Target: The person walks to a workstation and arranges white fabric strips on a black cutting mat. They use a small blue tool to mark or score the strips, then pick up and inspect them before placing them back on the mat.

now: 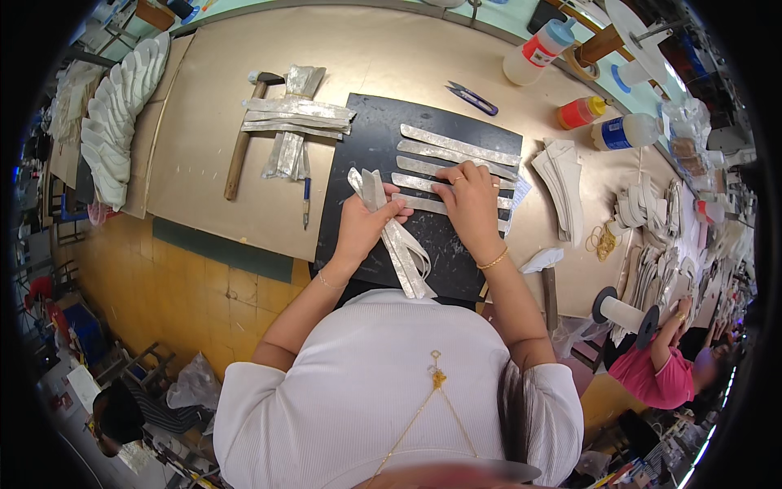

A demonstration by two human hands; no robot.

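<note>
My left hand (pixel 364 218) is closed round a bunch of long silvery strips (pixel 397 248), which hangs down toward my shirt. Several similar silvery strips (pixel 440 165) lie in spaced rows across a black mat (pixel 358 130). Over the lower rows, my right hand (pixel 471 198) has its thumb and fingertips bent down onto one strip, seemingly pinching it. The palm hides the right part of that strip. Left of the mat, more silvery strips (pixel 297 116) are stacked crosswise beside a hammer (pixel 237 163).
Thread snips (pixel 472 99) lie beyond the mat, and a blue pen-like tool (pixel 306 202) is at its left. Bottles (pixel 525 61) line the far right. White curved pieces (pixel 122 122) are piled left; pale cut pieces (pixel 560 183) and a spool (pixel 623 314) are right. A co-worker in pink (pixel 656 371) is at lower right.
</note>
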